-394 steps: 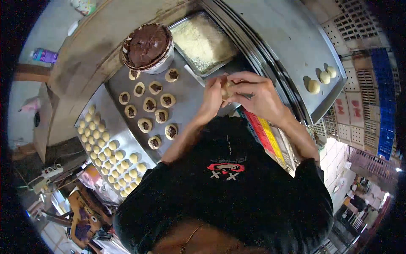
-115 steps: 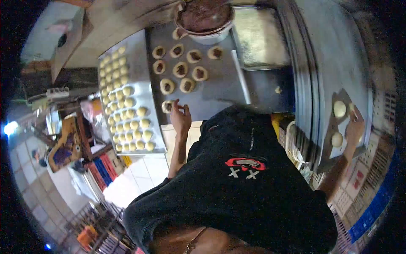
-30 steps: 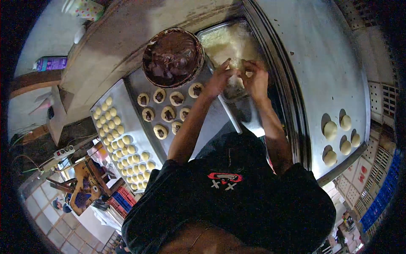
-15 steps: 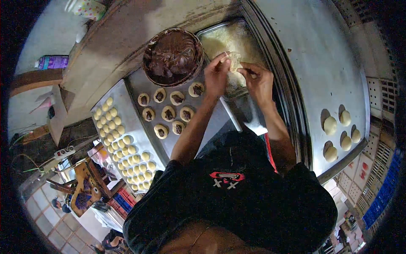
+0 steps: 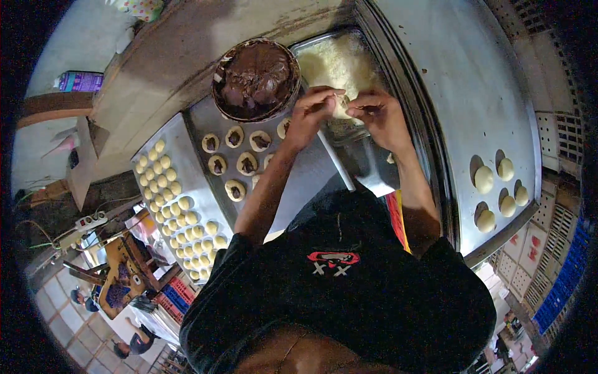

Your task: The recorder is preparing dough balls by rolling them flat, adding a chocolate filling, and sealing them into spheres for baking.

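Observation:
My left hand [image 5: 311,115] and my right hand [image 5: 381,117] meet over a metal tray [image 5: 298,45] of pale yellow crumbs or powder [image 5: 333,67]. Between them they pinch a small piece of dough [image 5: 341,105], largely covered by the fingers. To the left of my hands stands a round bowl [image 5: 219,107] of dark brown, chocolate-like paste [image 5: 258,76]. Below it a metal sheet [image 5: 293,187] carries several flattened dough rounds [image 5: 246,163], each topped with a dab of the paste. My left forearm hides some of these rounds.
A tray at the left holds rows of small dough balls [image 5: 168,173]. Across a dark raised edge [image 5: 414,93] on the right, a large metal tray [image 5: 461,93] bears several bigger smooth balls [image 5: 483,179]. Far lower left, people [image 5: 138,341] are near a wooden table.
Both hands have come slightly lower and the fingers have closed further around the dough, so less of it shows. The view has shifted a little.

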`<state>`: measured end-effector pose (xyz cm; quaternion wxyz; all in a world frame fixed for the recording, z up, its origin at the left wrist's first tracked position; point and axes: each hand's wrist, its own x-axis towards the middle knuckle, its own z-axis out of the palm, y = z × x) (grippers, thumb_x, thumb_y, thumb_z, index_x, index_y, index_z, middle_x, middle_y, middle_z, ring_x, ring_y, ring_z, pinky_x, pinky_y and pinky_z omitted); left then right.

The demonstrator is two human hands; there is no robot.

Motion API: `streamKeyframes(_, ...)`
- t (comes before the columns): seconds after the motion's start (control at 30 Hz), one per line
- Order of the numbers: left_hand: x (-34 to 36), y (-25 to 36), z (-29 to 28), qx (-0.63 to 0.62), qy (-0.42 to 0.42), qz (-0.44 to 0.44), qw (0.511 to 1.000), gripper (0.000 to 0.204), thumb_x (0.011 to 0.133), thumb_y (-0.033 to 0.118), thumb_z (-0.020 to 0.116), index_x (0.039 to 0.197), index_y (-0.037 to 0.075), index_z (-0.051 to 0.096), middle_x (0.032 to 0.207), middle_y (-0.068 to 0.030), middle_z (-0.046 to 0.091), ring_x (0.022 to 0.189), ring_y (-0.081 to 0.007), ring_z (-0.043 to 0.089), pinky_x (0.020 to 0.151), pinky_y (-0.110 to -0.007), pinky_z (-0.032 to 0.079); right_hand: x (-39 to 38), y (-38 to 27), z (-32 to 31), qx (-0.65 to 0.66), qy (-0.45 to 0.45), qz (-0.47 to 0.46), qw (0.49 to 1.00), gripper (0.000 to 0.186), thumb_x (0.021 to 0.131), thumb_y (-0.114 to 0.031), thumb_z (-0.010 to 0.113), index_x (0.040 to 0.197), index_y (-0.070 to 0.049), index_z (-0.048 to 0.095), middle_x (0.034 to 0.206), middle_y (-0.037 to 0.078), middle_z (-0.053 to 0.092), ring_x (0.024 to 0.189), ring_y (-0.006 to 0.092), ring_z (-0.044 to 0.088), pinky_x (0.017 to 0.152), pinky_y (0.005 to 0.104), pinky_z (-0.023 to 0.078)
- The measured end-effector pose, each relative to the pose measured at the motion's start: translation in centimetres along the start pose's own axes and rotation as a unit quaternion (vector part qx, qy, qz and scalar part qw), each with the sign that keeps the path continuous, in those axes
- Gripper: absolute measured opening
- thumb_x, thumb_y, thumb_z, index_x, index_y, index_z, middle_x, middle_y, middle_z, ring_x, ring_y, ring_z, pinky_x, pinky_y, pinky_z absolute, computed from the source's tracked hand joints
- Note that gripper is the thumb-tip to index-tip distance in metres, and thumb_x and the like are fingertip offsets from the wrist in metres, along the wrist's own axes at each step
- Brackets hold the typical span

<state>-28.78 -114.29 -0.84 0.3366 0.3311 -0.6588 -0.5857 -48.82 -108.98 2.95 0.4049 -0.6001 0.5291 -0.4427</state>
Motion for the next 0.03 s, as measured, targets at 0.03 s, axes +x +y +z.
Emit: streamKeyframes(0.03,-0.17,0.56,0.08,-0.075,-0.006,-0.088,0.993,0.051,0.087,0.028,0.069,0.132,0.010,0.054,0.125,-0.0123,0.054,0.113,-0.0284,0.054,0.102,-0.035,0.039,0.02,0.71,0.28,0.041,-0.009,0.001,0.999,0.020,0.080,-0.004,0.074,0.100,-0.007,0.071,0.099,0.012,0.069,0.084,0.0219,0.065,0.080,0.0317,0.052)
